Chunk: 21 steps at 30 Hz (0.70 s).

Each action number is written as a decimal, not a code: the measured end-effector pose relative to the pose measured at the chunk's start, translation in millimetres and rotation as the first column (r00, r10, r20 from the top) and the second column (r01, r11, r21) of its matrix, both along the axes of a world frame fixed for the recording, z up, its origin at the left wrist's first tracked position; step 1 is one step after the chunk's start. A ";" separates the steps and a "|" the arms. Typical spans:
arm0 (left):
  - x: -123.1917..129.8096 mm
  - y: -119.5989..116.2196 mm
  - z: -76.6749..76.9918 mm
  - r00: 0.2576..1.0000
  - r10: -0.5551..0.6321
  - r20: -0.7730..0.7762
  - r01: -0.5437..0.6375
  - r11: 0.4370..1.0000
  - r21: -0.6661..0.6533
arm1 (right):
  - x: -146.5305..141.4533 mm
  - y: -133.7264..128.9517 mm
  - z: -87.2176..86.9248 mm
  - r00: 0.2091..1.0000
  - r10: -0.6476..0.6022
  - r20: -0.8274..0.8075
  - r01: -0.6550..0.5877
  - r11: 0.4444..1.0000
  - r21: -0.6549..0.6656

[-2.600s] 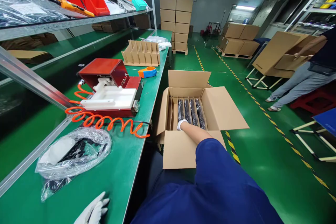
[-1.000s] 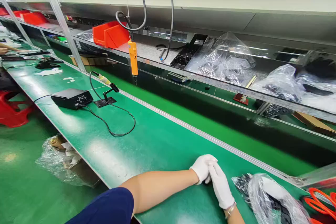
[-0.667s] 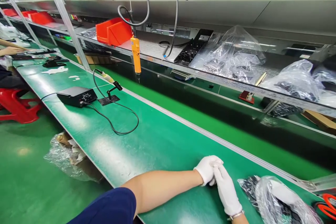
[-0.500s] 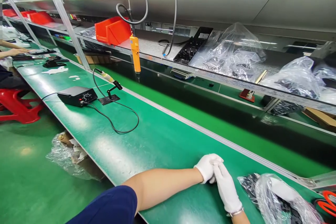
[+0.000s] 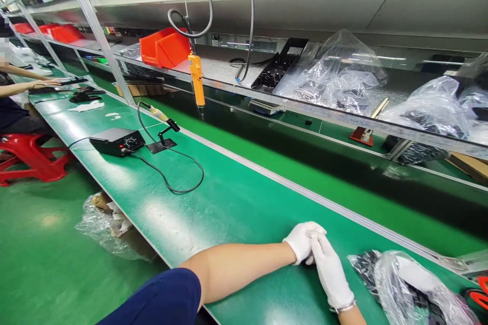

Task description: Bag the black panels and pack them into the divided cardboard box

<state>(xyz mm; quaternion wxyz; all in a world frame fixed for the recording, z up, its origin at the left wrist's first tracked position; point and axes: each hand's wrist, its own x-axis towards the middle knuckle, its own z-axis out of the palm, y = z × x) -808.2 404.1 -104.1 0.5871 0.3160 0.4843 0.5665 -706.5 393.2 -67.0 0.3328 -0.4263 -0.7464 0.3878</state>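
Observation:
My left hand (image 5: 303,241) and my right hand (image 5: 331,277), both in white gloves, rest together over the green workbench (image 5: 244,203). The fingers of my right hand lie pressed together against those of my left, which are curled. No object shows in either hand, though the palms are turned out of sight. Just right of my right hand lies a clear plastic bag (image 5: 400,284) with dark parts inside it.
An orange electric screwdriver (image 5: 196,81) hangs on its cable. Left on the bench are a black control box (image 5: 116,141) and a small stand (image 5: 162,144). Bagged parts (image 5: 343,81) and a red bin (image 5: 163,48) occupy the shelf. A co-worker's hand (image 5: 48,83) is far left.
The view has shifted slightly, so the bench's left end sits a little further right and lower. My hands keep the same pose against each other.

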 end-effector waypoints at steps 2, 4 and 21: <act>0.2 0.2 -1.0 1.000 0.002 -0.003 -0.002 1.000 0.001 | -0.1 -0.5 0.4 1.000 0.008 0.013 -0.007 0.999 -0.045; 0.4 0.0 -0.2 1.000 0.003 -0.005 -0.003 1.000 -0.003 | -0.3 -1.3 1.7 1.000 0.009 0.023 -0.007 0.997 -0.071; 0.8 -5.6 10.4 0.999 -0.043 -0.020 0.043 0.999 -0.029 | -1.3 -2.2 3.9 0.998 0.038 -0.046 -0.045 0.987 -0.157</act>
